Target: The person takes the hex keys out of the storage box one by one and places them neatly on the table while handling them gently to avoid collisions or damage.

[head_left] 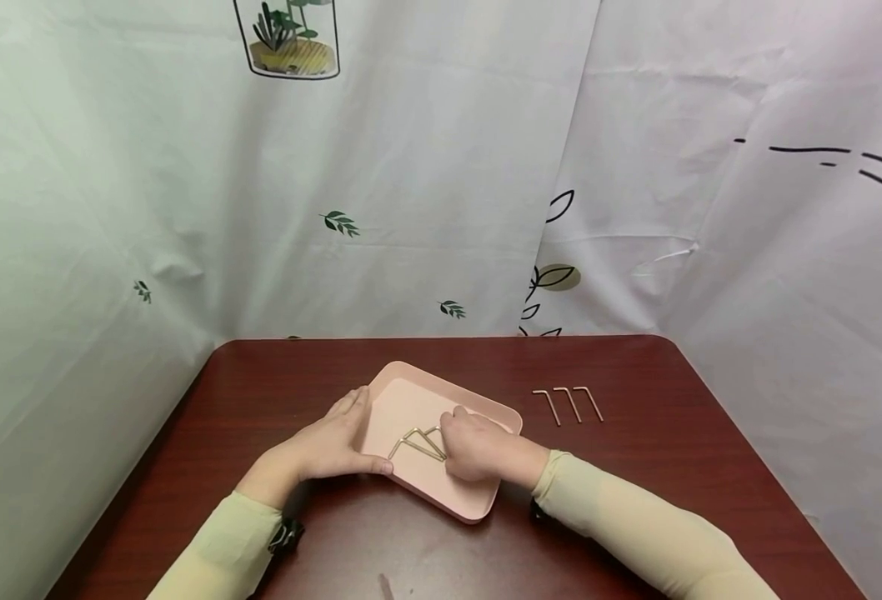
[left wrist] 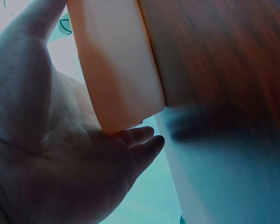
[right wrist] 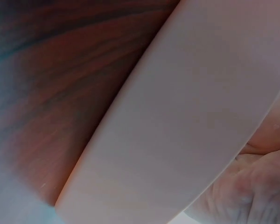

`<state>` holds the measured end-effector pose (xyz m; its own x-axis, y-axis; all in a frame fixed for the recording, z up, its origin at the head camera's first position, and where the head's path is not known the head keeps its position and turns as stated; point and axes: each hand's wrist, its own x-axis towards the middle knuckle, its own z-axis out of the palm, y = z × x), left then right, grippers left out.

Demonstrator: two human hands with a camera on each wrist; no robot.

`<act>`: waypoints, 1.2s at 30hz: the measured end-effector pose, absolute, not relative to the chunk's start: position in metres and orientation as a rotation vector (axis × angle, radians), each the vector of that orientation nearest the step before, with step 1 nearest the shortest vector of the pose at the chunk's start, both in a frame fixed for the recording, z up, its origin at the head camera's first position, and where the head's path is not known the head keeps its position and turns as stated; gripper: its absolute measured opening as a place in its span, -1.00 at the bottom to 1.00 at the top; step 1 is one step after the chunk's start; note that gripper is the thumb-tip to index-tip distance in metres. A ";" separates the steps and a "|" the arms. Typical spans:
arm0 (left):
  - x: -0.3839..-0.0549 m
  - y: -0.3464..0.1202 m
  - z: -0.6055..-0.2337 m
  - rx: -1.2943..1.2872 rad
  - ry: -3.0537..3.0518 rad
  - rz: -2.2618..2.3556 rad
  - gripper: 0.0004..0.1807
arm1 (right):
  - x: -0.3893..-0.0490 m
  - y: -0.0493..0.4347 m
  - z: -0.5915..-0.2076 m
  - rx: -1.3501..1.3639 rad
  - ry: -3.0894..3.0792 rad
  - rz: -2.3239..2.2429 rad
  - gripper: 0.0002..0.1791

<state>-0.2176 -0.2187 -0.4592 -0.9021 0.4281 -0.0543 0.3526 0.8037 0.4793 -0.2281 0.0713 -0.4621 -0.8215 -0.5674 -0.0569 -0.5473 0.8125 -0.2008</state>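
A shallow pink tray lies at an angle on the dark red table. My left hand braces its left corner, the fingers straight along the short side and the thumb on the front rim. The left wrist view shows the palm against the tray's outer wall. Inside the tray, several brass-coloured hex keys overlap. Over them, my right hand has its fingers curled and pinches the end of one key. In the right wrist view the tray wall hides its fingertips.
Three more L-shaped hex keys lie side by side on the table to the right of the tray. White patterned cloth hangs behind the table and along both its sides. A small mark shows near the front.
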 end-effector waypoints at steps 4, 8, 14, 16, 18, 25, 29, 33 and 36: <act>-0.217 -0.219 -0.460 0.616 2.832 0.702 0.64 | -0.224 0.066 -0.456 -0.825 2.872 -0.251 -0.77; -0.218 -0.219 -0.461 0.610 2.828 0.698 0.64 | -0.220 0.062 -0.450 -0.792 2.872 -0.222 -0.78; -0.218 -0.219 -0.461 0.610 2.838 0.693 0.63 | -0.220 0.060 -0.451 -0.794 2.882 -0.196 -0.78; -0.218 -0.218 -0.461 0.608 2.840 0.692 0.63 | -0.220 0.059 -0.450 -0.790 2.880 -0.197 -0.78; -0.218 -0.218 -0.461 0.604 2.838 0.692 0.62 | -0.220 0.058 -0.450 -0.783 2.877 -0.200 -0.77; -0.218 -0.218 -0.459 0.600 2.836 0.699 0.62 | -0.221 0.057 -0.451 -0.784 2.899 -0.201 -0.78; -0.218 -0.217 -0.458 0.601 2.837 0.691 0.61 | -0.221 0.058 -0.452 -0.783 2.905 -0.206 -0.79; -0.218 -0.217 -0.458 0.604 2.836 0.692 0.61 | -0.220 0.058 -0.452 -0.777 2.906 -0.206 -0.79; -0.218 -0.216 -0.459 0.605 2.836 0.693 0.61 | -0.224 0.058 -0.459 -0.794 2.918 -0.205 -0.80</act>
<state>-0.2175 -0.2165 -0.4587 -0.9054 0.4207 -0.0575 0.3468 0.8108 0.4714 -0.2237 0.0584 -0.4594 -0.8571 -0.5103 -0.0712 -0.4953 0.8541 -0.1590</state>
